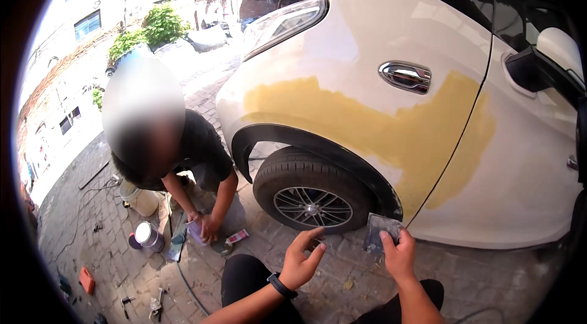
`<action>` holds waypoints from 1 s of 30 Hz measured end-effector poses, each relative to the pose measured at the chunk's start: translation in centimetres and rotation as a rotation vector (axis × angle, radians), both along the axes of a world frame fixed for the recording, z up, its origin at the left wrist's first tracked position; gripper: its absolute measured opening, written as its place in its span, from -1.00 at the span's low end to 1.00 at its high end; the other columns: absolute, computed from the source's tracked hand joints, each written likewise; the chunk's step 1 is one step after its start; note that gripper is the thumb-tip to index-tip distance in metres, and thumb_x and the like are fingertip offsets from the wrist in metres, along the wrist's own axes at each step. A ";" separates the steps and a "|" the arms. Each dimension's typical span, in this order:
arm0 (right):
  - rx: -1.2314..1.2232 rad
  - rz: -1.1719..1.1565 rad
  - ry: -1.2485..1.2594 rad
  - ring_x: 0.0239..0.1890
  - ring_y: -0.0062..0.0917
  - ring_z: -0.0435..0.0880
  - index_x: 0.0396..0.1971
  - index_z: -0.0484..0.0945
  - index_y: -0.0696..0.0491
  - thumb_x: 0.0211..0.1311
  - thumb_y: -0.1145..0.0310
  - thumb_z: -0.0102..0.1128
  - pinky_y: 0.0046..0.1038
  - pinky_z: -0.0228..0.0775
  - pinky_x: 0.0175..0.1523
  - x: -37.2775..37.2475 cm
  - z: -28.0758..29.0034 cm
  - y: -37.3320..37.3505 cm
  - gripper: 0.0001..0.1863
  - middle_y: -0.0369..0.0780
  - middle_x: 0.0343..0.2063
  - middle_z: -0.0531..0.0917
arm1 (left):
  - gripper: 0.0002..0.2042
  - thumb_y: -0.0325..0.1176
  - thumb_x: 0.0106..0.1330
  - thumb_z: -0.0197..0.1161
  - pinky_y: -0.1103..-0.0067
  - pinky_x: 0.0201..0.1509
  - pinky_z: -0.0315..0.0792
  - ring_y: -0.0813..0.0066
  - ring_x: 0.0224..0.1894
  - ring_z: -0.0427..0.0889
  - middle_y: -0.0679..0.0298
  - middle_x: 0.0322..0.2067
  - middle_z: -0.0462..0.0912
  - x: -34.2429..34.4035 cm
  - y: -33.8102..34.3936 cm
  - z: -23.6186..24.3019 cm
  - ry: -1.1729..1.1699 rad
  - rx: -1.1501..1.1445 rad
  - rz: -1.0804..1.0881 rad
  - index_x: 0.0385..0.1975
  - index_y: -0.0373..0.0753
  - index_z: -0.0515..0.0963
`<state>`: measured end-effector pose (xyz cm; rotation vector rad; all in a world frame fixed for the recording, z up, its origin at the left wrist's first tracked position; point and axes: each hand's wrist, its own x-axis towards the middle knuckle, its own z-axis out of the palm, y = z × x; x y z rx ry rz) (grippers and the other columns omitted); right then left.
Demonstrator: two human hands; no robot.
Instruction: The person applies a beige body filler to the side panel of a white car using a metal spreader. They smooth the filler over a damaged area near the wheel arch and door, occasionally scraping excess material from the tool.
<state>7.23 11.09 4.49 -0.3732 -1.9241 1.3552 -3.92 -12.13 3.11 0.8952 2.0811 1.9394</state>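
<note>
My right hand (398, 255) grips a flat, dark grey rectangular plate (380, 231) by its edge, thumb on top. The plate is in front of the lower rear edge of the wheel arch. To its left, my left hand (301, 261) is raised with index finger and thumb apart, holding nothing. Ahead of both hands is the white car's front fender (361, 36), with a broad yellow filler patch (373, 119) spreading over the arch and onto the door. Below the patch sits the wheel (312, 202), with a black tyre and silver spokes.
A crouching co-worker (202, 147) at left has both hands on a purple container (195, 232). Nearby stand an open can (150, 237) and a pale bucket (139, 198). An orange-red object (86, 280) and several tools (156, 304) lie on the paving. A hose (189, 290) runs near my knee.
</note>
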 end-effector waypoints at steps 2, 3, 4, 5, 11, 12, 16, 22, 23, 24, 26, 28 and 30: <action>0.267 -0.026 -0.037 -0.29 -0.21 0.72 -0.23 0.62 0.26 0.37 0.42 0.33 -0.31 0.51 -0.13 -0.9 4.2 1.7 -0.81 0.00 -0.34 0.72 | -0.57 -0.48 0.48 0.29 0.51 0.20 0.52 0.46 0.09 0.66 0.15 0.13 0.63 -0.2 1.8 -1.2 -0.055 0.062 -0.054 0.32 -0.36 0.50; 0.342 -0.024 -0.055 -0.31 -0.02 0.68 -0.24 0.61 0.26 0.35 0.41 0.34 -0.27 0.51 -0.14 -1.7 5.8 2.6 -0.79 0.05 -0.37 0.69 | -0.57 -0.47 0.48 0.29 0.51 0.20 0.53 0.46 0.09 0.66 0.15 0.14 0.63 -0.6 2.8 -1.8 -0.078 0.097 -0.080 0.33 -0.36 0.49; 0.474 -0.034 -0.132 -0.30 0.00 0.68 -0.23 0.61 0.25 0.34 0.39 0.36 -0.25 0.51 -0.15 -2.4 7.8 3.3 -0.79 0.04 -0.37 0.69 | -0.56 -0.44 0.49 0.30 0.50 0.20 0.54 0.46 0.08 0.67 0.15 0.17 0.63 -0.9 3.3 -2.8 -0.091 0.097 -0.089 0.33 -0.36 0.49; 0.605 -0.046 -0.209 -0.29 0.02 0.67 -0.22 0.62 0.24 0.33 0.38 0.37 -0.22 0.52 -0.15 -3.3 9.7 3.9 -0.78 0.03 -0.37 0.69 | -0.55 -0.43 0.49 0.30 0.50 0.19 0.54 0.46 0.08 0.67 0.15 0.17 0.63 -0.9 3.5 -3.7 -0.120 0.058 -0.072 0.34 -0.36 0.48; 1.024 0.007 -0.208 -0.24 0.00 0.69 -0.11 0.65 0.14 0.33 0.35 0.34 -0.10 0.52 -0.15 -10.1 16.5 4.4 -0.77 -0.04 -0.30 0.73 | -0.56 -0.37 0.44 0.34 0.51 -0.07 0.58 0.44 -0.17 0.70 0.13 -0.01 0.69 0.8 4.5 -5.5 -0.290 0.119 -0.074 0.28 -0.34 0.53; 1.032 0.004 -0.239 -0.23 -0.01 0.69 -0.14 0.65 0.12 0.32 0.35 0.33 -0.08 0.52 -0.15 -10.8 16.7 4.2 -0.80 -0.06 -0.31 0.73 | -0.55 -0.36 0.44 0.33 0.48 -0.07 0.58 0.38 -0.17 0.70 0.08 -0.04 0.68 1.4 4.3 -4.8 -0.210 0.098 -0.077 0.29 -0.34 0.51; 1.161 -0.020 -0.304 -0.23 -0.02 0.70 -0.24 0.61 0.11 0.32 0.35 0.32 -0.05 0.52 -0.16 -12.8 17.5 3.2 -0.85 -0.07 -0.34 0.72 | -0.53 -0.36 0.42 0.32 0.41 -0.04 0.57 0.17 -0.16 0.68 0.02 -0.08 0.65 1.7 3.0 -1.4 -0.011 0.060 -0.134 0.29 -0.35 0.49; 1.210 -0.032 -0.329 -0.25 -0.01 0.70 -0.27 0.58 0.10 0.32 0.36 0.31 -0.03 0.51 -0.19 -14.5 17.7 2.0 -0.86 -0.07 -0.36 0.71 | -0.55 -0.35 0.42 0.32 0.40 -0.03 0.57 0.15 -0.15 0.67 0.02 -0.10 0.65 1.2 1.8 -1.8 -0.062 0.085 -0.146 0.27 -0.36 0.52; 1.219 -0.031 -0.317 -0.26 -0.01 0.69 -0.28 0.58 0.10 0.32 0.36 0.31 -0.04 0.51 -0.20 -14.7 17.7 1.7 -0.86 -0.07 -0.36 0.70 | -0.55 -0.35 0.42 0.32 0.40 -0.04 0.57 0.15 -0.15 0.67 0.02 -0.11 0.65 1.2 1.8 -1.7 -0.066 0.091 -0.147 0.26 -0.36 0.52; 1.228 -0.030 -0.305 -0.27 -0.01 0.69 -0.29 0.58 0.09 0.31 0.37 0.31 -0.04 0.51 -0.20 -14.9 17.8 1.5 -0.87 -0.07 -0.37 0.69 | -0.56 -0.35 0.42 0.32 0.40 -0.04 0.57 0.15 -0.15 0.68 0.02 -0.11 0.65 1.2 1.9 -1.6 -0.071 0.098 -0.149 0.25 -0.36 0.52; 1.304 -0.015 -0.281 -0.30 -0.08 0.70 -0.30 0.57 0.06 0.31 0.38 0.30 -0.08 0.53 -0.24 -15.0 17.2 0.7 -0.90 -0.11 -0.40 0.68 | -0.56 -0.35 0.41 0.32 0.41 -0.05 0.58 0.16 -0.15 0.68 0.02 -0.12 0.65 1.0 1.7 -1.8 -0.059 0.104 -0.128 0.25 -0.36 0.53; 1.402 0.142 -0.329 -0.33 -0.16 0.71 -0.32 0.57 0.03 0.30 0.39 0.29 -0.13 0.54 -0.27 -14.5 16.4 0.3 -0.92 -0.17 -0.42 0.67 | -0.57 -0.35 0.41 0.33 0.42 -0.06 0.58 0.16 -0.15 0.68 0.02 -0.13 0.66 0.7 1.7 -2.5 -0.023 0.125 -0.090 0.24 -0.36 0.54; 1.517 0.436 -0.454 -0.36 -0.25 0.72 -0.32 0.56 -0.01 0.30 0.39 0.28 -0.19 0.56 -0.30 -13.0 15.2 0.0 -0.94 -0.23 -0.43 0.66 | -0.58 -0.40 0.42 0.33 0.46 -0.04 0.58 0.29 -0.16 0.70 0.05 -0.08 0.67 0.5 1.5 -2.2 -0.061 0.113 -0.072 0.24 -0.34 0.55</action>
